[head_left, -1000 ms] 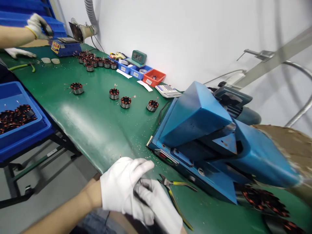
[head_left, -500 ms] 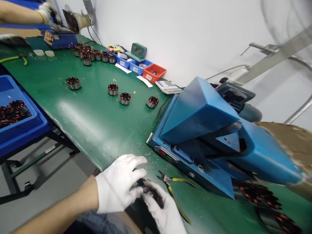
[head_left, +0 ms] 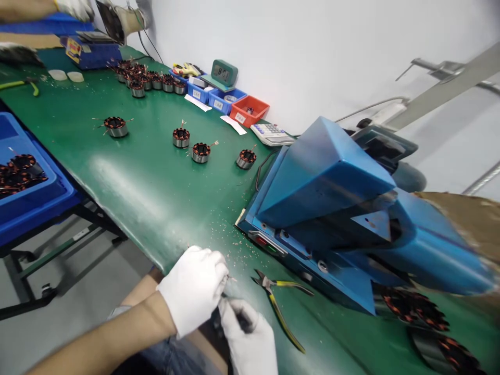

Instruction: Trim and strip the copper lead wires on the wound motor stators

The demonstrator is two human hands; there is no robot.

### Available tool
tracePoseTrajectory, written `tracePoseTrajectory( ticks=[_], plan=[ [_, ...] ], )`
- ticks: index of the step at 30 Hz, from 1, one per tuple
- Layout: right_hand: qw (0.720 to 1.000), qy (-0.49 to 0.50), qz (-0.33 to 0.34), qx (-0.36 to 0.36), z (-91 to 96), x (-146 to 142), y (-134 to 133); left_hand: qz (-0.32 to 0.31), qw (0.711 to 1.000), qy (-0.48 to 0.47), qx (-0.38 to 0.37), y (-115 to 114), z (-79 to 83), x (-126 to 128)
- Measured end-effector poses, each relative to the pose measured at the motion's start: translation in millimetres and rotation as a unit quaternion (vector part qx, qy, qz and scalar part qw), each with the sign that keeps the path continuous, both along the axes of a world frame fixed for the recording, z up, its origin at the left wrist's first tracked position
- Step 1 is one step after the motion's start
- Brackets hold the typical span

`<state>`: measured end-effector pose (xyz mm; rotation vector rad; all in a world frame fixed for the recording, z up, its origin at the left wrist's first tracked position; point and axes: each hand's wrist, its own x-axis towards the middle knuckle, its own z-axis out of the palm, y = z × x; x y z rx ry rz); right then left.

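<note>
My left hand (head_left: pixel 194 292), in a white glove, is closed with its fingers pinched together. A thin wire lead (head_left: pixel 233 279) pokes out by its fingertips. Just below and to the right, my right hand (head_left: pixel 250 336) is curled, its white glove stained dark at the fingers. Between the hands is a dark piece, apparently a stator (head_left: pixel 217 319), mostly hidden by the gloves. Diagonal cutters (head_left: pixel 269 285) with yellow-green handles lie spread on the green table (head_left: pixel 156 172), right of my hands and touching neither.
A blue machine (head_left: pixel 312 187) stands at right, with large stators (head_left: pixel 414 307) beside it. Several small stators (head_left: pixel 201 152) stand on the table. Along the wall are small bins (head_left: pixel 250 110), a clock (head_left: pixel 224 73) and a calculator (head_left: pixel 271 134). A co-worker's gloved hand (head_left: pixel 76 8) shows top left.
My left fingers have closed from a looser, spread pose. My right hand has shifted slightly left and down, and the dark piece between the hands is now less visible. The co-worker's hand has moved up.
</note>
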<state>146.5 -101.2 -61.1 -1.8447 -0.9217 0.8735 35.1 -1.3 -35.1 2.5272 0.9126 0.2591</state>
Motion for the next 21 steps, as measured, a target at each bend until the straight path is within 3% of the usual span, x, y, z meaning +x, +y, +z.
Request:
tracePoseTrajectory(
  ticks=[3,8,12,15,21],
  plan=[
    [0.996,-0.035,0.079,0.013,-0.2,5,-9,-0.023,0.999,-0.004,0.021,-1,-4.7,-1],
    [0.999,-0.002,-0.024,0.021,-4.9,33,-5,-0.033,0.999,-0.006,0.025,-1,4.7,-5],
    [0.993,-0.106,0.028,0.051,-17.9,39,-4,-0.032,0.999,0.003,0.025,-1,9.9,-6],
    [0.987,-0.129,0.048,0.077,-24.5,33,-5,-0.035,0.999,0.007,0.037,-1,9.9,-6],
    [0.999,0.015,-0.038,-0.014,-8.6,23,16,-0.024,0.999,0.001,0.042,0,12.5,-4]
  ],
)
